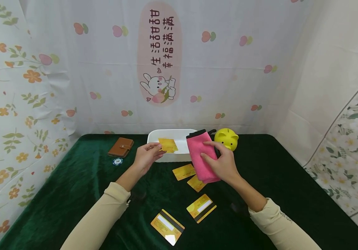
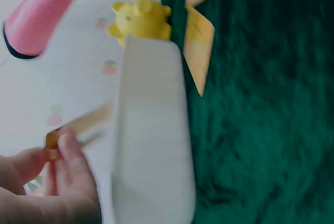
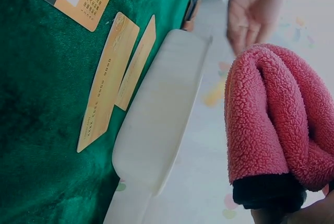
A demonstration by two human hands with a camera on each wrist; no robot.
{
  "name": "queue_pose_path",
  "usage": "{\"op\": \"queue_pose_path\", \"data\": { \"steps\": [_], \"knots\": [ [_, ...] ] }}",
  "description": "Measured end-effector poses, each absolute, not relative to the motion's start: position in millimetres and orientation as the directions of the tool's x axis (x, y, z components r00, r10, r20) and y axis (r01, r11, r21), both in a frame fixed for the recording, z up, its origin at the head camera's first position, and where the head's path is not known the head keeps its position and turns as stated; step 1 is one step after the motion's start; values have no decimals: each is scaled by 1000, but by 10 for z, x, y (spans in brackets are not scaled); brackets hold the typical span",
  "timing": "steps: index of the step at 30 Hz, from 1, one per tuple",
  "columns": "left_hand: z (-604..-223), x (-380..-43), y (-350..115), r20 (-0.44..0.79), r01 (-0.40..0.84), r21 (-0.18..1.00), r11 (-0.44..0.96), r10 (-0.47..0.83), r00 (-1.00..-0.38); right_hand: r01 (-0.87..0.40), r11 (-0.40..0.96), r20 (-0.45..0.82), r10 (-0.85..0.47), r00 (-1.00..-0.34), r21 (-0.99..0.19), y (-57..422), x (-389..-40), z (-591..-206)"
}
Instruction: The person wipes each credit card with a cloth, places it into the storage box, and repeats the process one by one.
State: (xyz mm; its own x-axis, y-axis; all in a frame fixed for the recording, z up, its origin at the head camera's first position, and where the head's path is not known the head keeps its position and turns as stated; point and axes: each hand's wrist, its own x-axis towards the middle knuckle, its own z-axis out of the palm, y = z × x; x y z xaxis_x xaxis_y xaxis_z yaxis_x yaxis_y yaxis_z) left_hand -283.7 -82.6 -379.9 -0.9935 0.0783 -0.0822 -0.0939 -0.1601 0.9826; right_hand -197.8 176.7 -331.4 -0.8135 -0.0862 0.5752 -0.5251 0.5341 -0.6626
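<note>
My left hand point(image 1: 145, 158) pinches a gold bank card point(image 1: 168, 145) between thumb and fingers, above the white tray point(image 1: 173, 158). Blur in the left wrist view softens the card's outline. To the right, my right hand point(image 1: 225, 162) grips a folded pink cloth point(image 1: 201, 156) with a black edge, near the tray's right end. Its fleecy folds fill the right side of the right wrist view. Two gold cards lie in front of the tray; one is the card point(image 1: 183, 172), partly overlapping in view with the cloth's lower end is the other card point(image 1: 196, 183).
Nearer the front lie two more cards, a right card point(image 1: 201, 208) and a left card point(image 1: 168, 227), stripe side up. A brown wallet point(image 1: 121, 147) and a blue poker chip point(image 1: 117, 161) lie left of the tray. A yellow piggy bank point(image 1: 227, 139) stands right, before the curtain point(image 1: 113, 69).
</note>
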Motion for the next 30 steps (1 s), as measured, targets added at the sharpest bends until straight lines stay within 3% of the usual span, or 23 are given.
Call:
{"op": "queue_pose_path", "data": {
  "steps": [11, 21, 30],
  "knots": [
    [-3861, -2824, -936, -148, -147, 989, 22, 85, -985, -543, 514, 592, -81, -802, -664, 1963, -2202, -3610],
    [-3880, -2515, -943, -39, 81, 952, 296, 379, -924, -584, 491, 622, -105, -776, -647, 2045, -2106, -3596],
    [-3883, -2147, -1044, -76, 189, 898, 398, 563, -823, -584, 453, 596, -135, -792, -674, 2059, -1950, -3539]
  ]
}}
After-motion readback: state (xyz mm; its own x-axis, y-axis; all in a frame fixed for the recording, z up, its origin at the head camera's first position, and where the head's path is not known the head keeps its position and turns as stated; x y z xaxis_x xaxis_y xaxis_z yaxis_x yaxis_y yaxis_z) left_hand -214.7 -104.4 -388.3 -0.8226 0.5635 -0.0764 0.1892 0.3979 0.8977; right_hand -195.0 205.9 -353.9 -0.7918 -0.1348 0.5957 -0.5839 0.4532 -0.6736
